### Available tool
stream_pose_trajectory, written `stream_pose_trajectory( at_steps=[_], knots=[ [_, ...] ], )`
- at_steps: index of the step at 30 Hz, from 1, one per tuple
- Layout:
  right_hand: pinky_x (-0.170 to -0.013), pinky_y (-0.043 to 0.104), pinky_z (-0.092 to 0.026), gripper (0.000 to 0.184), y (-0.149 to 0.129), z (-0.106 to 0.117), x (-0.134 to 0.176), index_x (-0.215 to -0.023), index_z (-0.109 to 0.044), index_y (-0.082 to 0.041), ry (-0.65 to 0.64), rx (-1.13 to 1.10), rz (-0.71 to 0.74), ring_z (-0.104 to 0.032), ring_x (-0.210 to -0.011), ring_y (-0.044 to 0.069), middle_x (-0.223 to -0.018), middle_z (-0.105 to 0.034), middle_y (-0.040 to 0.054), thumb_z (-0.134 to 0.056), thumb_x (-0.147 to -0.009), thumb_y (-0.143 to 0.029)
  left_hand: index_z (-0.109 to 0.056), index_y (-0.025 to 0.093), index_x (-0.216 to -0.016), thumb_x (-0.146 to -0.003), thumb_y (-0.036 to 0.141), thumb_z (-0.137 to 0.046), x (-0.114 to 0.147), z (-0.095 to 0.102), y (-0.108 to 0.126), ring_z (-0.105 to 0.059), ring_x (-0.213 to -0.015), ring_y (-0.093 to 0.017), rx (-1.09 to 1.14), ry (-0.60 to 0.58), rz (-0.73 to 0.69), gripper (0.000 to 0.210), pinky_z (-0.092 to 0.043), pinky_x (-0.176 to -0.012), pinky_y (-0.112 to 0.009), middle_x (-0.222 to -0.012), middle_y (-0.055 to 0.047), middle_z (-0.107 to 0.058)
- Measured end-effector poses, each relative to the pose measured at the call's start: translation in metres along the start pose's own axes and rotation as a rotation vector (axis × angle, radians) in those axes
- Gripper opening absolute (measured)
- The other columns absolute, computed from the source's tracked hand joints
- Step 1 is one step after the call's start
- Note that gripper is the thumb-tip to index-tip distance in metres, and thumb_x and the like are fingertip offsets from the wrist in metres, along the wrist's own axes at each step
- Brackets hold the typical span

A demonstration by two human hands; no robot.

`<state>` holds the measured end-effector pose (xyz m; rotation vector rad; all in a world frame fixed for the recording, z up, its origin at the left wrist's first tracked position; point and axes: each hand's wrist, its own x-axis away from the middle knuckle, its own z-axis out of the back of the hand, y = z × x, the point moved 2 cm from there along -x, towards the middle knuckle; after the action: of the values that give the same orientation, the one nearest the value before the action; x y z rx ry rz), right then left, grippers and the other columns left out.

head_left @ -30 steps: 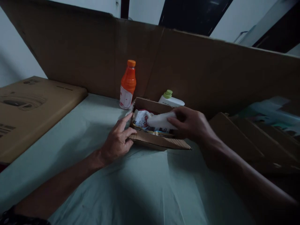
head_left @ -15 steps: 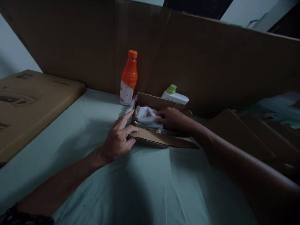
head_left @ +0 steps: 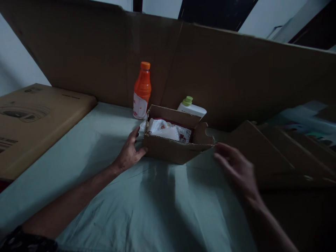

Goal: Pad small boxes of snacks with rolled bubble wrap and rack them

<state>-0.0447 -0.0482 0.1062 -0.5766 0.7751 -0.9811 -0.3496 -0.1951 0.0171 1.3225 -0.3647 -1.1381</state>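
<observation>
A small open cardboard box point(head_left: 168, 150) sits on the green cloth, its front flap raised. Inside lie packages point(head_left: 165, 132) in white and clear plastic, one with dark red print; their exact kind cannot be made out. My left hand point(head_left: 131, 150) rests at the box's left end, thumb and fingers apart, thumb by the lower front corner. On the other side my right hand point(head_left: 237, 169), a little blurred, has its thumb and index fingertips at the outer right corner of the front flap.
Behind the box stand an orange bottle point(head_left: 142, 89) and a white bottle with a green cap point(head_left: 192, 109). A tall cardboard panel point(head_left: 223, 70) closes off the back. A flat printed carton point(head_left: 49, 120) lies left; more cardboard point(head_left: 257, 150) and plastic wrap point(head_left: 301, 120) are at the right.
My right hand has come out of the box and moved right to the flap's corner. The front flap has gone from folded outward to raised. My left hand has shifted slightly left.
</observation>
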Motion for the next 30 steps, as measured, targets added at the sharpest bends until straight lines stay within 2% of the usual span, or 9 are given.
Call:
stream_pose_trajectory(
  at_steps=[3, 6, 10, 13, 16, 21, 24, 27, 30],
  knots=[
    [-0.087, 0.046, -0.056, 0.055, 0.016, -0.049, 0.007, -0.118, -0.063, -0.022, -0.204, -0.178, -0.008, -0.069, -0.106, 0.030, -0.119, -0.072, 0.0116, -0.068, -0.078, -0.060, -0.033, 0.018, -0.153, -0.083, 0.037, -0.067, -0.005, -0.016, -0.006, -0.047, -0.139, -0.034, 0.184, -0.073, 0.106, 0.080, -0.041, -0.116, -0.053, -0.155, -0.017, -0.044],
    [-0.079, 0.040, -0.057, 0.052, 0.017, -0.075, 0.001, -0.111, -0.062, -0.020, -0.198, -0.278, -0.034, -0.069, -0.091, 0.026, -0.107, -0.074, 0.0107, -0.067, -0.079, -0.061, -0.038, 0.019, -0.150, -0.084, 0.037, -0.065, -0.006, -0.030, 0.007, -0.052, -0.134, -0.032, 0.285, -0.047, 0.111, 0.073, -0.039, -0.117, -0.050, -0.144, -0.014, -0.056],
    [-0.076, 0.037, -0.054, 0.045, 0.023, -0.051, 0.007, -0.102, -0.064, -0.021, -0.089, -0.284, -0.038, -0.068, -0.087, 0.024, -0.097, -0.073, 0.0077, -0.070, -0.078, -0.058, -0.037, 0.017, -0.150, -0.081, 0.033, -0.069, 0.006, -0.048, 0.035, -0.047, -0.139, -0.032, 0.256, -0.058, 0.057, 0.078, -0.032, -0.122, -0.050, -0.145, -0.014, -0.055],
    [-0.078, 0.037, -0.053, 0.041, 0.022, -0.028, 0.022, -0.100, -0.064, -0.022, -0.038, -0.248, -0.031, -0.067, -0.091, 0.025, -0.099, -0.073, 0.0074, -0.070, -0.080, -0.057, -0.030, 0.018, -0.154, -0.081, 0.032, -0.070, 0.026, -0.048, 0.050, -0.042, -0.144, -0.032, 0.161, -0.095, -0.003, 0.084, -0.032, -0.122, -0.050, -0.150, -0.016, -0.049],
    [-0.083, 0.039, -0.054, 0.043, 0.001, -0.040, 0.034, -0.108, -0.063, -0.023, -0.135, -0.286, 0.013, -0.068, -0.097, 0.027, -0.108, -0.073, 0.0089, -0.069, -0.081, -0.056, -0.035, 0.018, -0.150, -0.085, 0.033, -0.067, 0.057, -0.023, 0.053, -0.048, -0.140, -0.032, 0.041, -0.004, 0.004, 0.074, -0.037, -0.119, -0.051, -0.143, -0.016, -0.055],
    [-0.087, 0.042, -0.054, 0.051, -0.046, -0.114, 0.033, -0.115, -0.062, -0.020, -0.408, -0.401, 0.136, -0.067, -0.101, 0.027, -0.116, -0.072, 0.0120, -0.068, -0.081, -0.057, -0.042, 0.023, -0.146, -0.090, 0.032, -0.063, 0.126, 0.045, 0.046, -0.053, -0.136, -0.032, -0.182, 0.205, 0.119, 0.060, -0.038, -0.119, -0.054, -0.130, -0.014, -0.062],
    [-0.090, 0.044, -0.054, 0.054, -0.059, -0.148, 0.029, -0.118, -0.062, -0.019, -0.549, -0.436, 0.209, -0.067, -0.105, 0.029, -0.119, -0.072, 0.0129, -0.067, -0.081, -0.059, -0.037, 0.027, -0.151, -0.092, 0.032, -0.061, 0.160, 0.072, 0.037, -0.050, -0.139, -0.031, -0.243, 0.252, 0.184, 0.064, -0.038, -0.119, -0.055, -0.138, -0.014, -0.059],
    [-0.093, 0.045, -0.054, 0.058, -0.056, -0.159, 0.028, -0.125, -0.059, -0.021, -0.569, -0.412, 0.210, -0.066, -0.112, 0.029, -0.127, -0.069, 0.0128, -0.067, -0.082, -0.059, -0.024, 0.028, -0.157, -0.087, 0.038, -0.069, 0.169, 0.093, 0.020, -0.043, -0.145, -0.035, -0.234, 0.247, 0.210, 0.085, -0.037, -0.118, -0.057, -0.156, -0.016, -0.042],
    [-0.085, 0.044, -0.058, 0.056, -0.047, -0.158, 0.034, -0.124, -0.060, -0.023, -0.532, -0.317, 0.150, -0.065, -0.114, 0.030, -0.128, -0.068, 0.0126, -0.066, -0.083, -0.060, -0.011, 0.028, -0.161, -0.074, 0.045, -0.082, 0.155, 0.113, 0.002, -0.048, -0.140, -0.039, -0.127, 0.172, 0.196, 0.113, -0.044, -0.112, -0.058, -0.161, -0.020, -0.032]
  ],
)
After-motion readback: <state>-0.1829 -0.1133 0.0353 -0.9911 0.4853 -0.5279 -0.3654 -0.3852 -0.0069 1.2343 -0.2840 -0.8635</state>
